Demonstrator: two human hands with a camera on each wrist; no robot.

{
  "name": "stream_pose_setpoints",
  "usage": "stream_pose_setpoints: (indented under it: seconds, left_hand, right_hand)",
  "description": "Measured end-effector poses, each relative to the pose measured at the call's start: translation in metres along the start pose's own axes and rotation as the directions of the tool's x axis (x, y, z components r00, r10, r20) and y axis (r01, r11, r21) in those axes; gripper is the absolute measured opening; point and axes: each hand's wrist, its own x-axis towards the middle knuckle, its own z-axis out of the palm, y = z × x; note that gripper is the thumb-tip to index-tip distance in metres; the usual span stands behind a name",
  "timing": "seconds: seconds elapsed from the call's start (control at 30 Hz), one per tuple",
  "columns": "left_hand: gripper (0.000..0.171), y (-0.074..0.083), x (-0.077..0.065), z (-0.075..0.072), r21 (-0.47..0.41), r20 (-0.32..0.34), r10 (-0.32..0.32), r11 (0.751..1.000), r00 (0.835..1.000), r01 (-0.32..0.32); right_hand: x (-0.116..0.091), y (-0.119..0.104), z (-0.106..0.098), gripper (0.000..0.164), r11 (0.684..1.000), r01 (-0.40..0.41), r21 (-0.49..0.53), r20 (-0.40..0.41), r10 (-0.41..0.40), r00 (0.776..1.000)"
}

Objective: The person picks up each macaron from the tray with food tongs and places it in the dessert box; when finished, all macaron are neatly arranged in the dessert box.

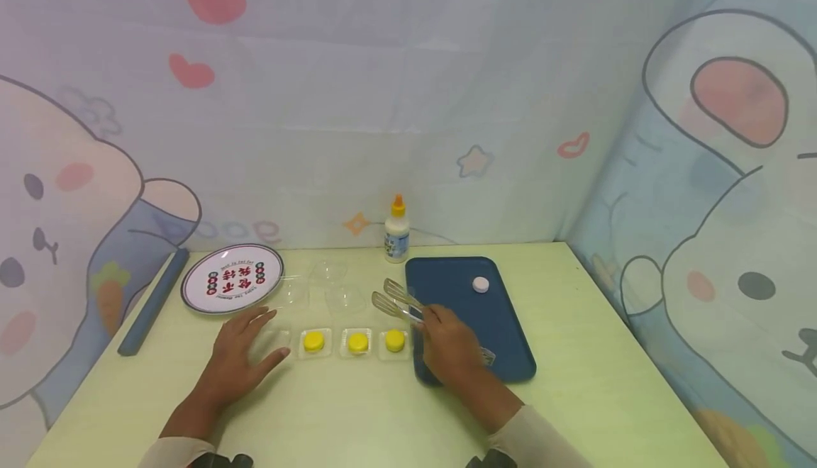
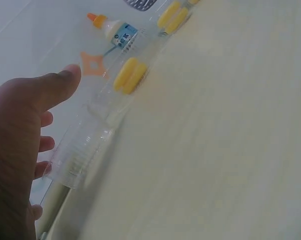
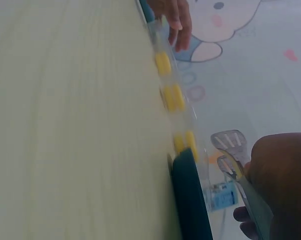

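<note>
My right hand (image 1: 452,346) grips metal tongs (image 1: 397,301) with slotted ends, held over the left edge of a dark blue tray (image 1: 510,354). The tongs' ends (image 3: 229,145) stand apart with nothing between them. On the tray lies a pale pinkish-white macaron (image 1: 481,284). Three yellow macarons, one of them nearest the tray (image 1: 394,341), each sit in a small clear plastic box in a row. At the row's left end is a clear box (image 2: 75,160) without a macaron. Beside that box is my left hand (image 1: 239,358), fingers relaxed and thumb spread.
Several clear plastic lids (image 1: 345,299) lie behind the row. An oval plate (image 1: 232,280) with red characters stands at the back left, beside a grey-blue roll (image 1: 153,305). A white bottle (image 1: 396,234) with an orange tip stands against the patterned backdrop.
</note>
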Motion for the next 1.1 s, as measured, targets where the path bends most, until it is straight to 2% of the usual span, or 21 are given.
stream_pose_setpoints:
  seconds: [0.1,0.3,0.57,0.8,1.1]
  left_hand:
    - [0.073,-0.002,-0.002,-0.001,-0.028,0.016,-0.035,0.999,0.999,0.036]
    - [0.074,-0.003,-0.005,0.000,-0.073,0.099,-0.128,0.988,0.987,0.136]
    - [0.080,-0.007,-0.008,0.000,-0.098,0.143,-0.158,0.980,0.977,0.173]
    - [0.083,-0.008,-0.010,0.000,-0.112,0.157,-0.183,0.973,0.971,0.201]
    - [0.082,-0.006,-0.007,-0.005,-0.121,0.172,-0.203,0.967,0.964,0.226]
  right_hand:
    - [-0.003,0.011,-0.004,0.030,0.999,-0.041,0.007,0.006,0.041,0.999]
    - [-0.009,0.039,-0.007,0.028,0.996,-0.088,0.001,-0.015,0.088,0.996]
    - [-0.017,0.073,-0.014,0.026,0.986,-0.167,-0.020,-0.019,0.167,0.986]
    - [-0.020,0.089,-0.021,0.026,0.956,-0.293,-0.020,0.001,0.293,0.956]
    - [-0.021,0.102,-0.027,0.031,0.898,-0.440,-0.022,0.041,0.440,0.897]
